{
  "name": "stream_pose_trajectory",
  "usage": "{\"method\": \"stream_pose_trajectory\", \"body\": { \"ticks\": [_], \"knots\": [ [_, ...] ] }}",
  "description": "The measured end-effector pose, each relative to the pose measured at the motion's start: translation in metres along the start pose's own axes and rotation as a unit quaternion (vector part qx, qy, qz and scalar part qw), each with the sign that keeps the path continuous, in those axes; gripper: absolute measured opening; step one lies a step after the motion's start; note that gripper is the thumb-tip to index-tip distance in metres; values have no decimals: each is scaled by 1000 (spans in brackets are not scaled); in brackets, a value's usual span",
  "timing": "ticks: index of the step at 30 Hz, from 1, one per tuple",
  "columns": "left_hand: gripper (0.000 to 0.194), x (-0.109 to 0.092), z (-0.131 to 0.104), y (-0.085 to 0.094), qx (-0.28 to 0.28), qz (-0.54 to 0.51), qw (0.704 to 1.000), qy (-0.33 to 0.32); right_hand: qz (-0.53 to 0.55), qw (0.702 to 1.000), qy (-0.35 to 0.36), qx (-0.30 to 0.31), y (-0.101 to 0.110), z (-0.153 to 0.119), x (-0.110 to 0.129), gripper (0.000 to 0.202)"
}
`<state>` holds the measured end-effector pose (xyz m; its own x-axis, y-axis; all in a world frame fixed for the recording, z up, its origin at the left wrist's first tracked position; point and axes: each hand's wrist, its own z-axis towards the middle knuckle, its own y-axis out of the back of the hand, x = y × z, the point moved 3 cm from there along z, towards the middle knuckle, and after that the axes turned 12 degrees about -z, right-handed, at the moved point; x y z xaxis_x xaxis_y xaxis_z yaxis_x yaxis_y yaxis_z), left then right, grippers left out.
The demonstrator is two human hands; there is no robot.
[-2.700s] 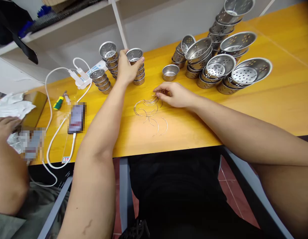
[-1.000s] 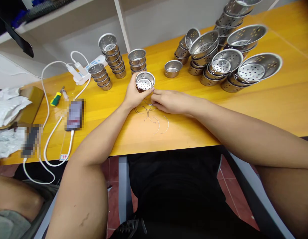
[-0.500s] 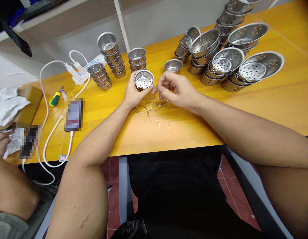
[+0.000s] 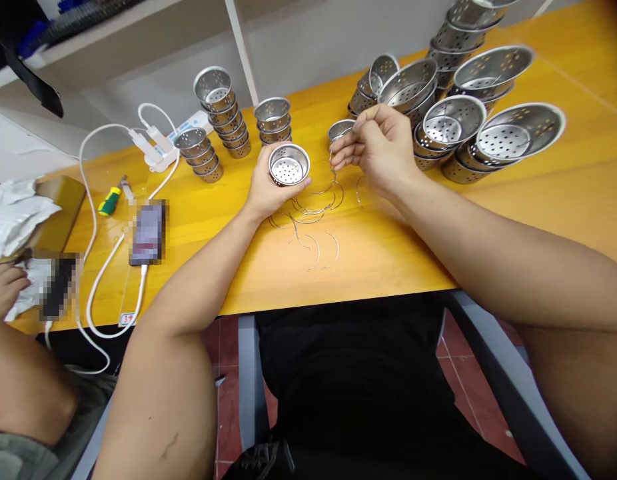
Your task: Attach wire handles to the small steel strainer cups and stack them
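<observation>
My left hand (image 4: pixel 271 183) is wrapped round a small perforated metal cup (image 4: pixel 289 167), its open top tilted towards me. To the right, my right hand (image 4: pixel 376 143) is raised with thumb and forefinger pinched on a thin curved wire (image 4: pixel 332 160), part of which the fingers hide. Below both hands, several loose wire arcs (image 4: pixel 308 217) lie tangled on the table, with separate wire arcs (image 4: pixel 337 251) nearer the front edge. Just behind my right fingers stands a single cup (image 4: pixel 338 127), partly covered.
Cup stacks (image 4: pixel 221 120) stand back left, and larger stacks of perforated cups (image 4: pixel 518 137) crowd the right. A phone (image 4: pixel 147 233) on a white cable, a power strip (image 4: pixel 161 150) and a green-yellow screwdriver (image 4: pixel 110 201) lie left. Another person's hand (image 4: pixel 6 287) is at far left.
My right hand has moved up and right, away from the cup in my left hand, with a wire in its fingers. The wires in the pile have shifted. My left hand stays nearly still.
</observation>
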<state>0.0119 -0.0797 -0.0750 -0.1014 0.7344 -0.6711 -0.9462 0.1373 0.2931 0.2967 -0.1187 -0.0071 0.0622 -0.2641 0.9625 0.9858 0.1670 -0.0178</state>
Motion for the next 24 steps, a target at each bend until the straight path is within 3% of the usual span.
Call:
{"method": "stream_pose_trajectory", "body": {
  "ticks": [3, 6, 12, 15, 19, 24],
  "knots": [
    [104, -8, 1, -2, 4, 0, 1000, -8, 10, 999, -20, -24, -6, -5, 4, 59],
    [104, -20, 1, -8, 48, -9, 999, -7, 28, 998, -43, -47, -8, -7, 9, 65],
    [107, -52, -3, -26, 120, -47, 991, 28, 80, 993, -86, -23, -13, -10, 13, 67],
    [111, -61, -4, -29, 145, -69, 985, 57, 52, 996, -71, -30, -14, -9, 8, 65],
    [102, -64, -2, -28, 138, -74, 986, 63, -15, 1000, -15, 13, -10, -2, -1, 66],
    [105, -68, -1, -33, 151, -104, 980, 79, -54, 998, -27, -7, -8, -3, 2, 71]
  ]
}}
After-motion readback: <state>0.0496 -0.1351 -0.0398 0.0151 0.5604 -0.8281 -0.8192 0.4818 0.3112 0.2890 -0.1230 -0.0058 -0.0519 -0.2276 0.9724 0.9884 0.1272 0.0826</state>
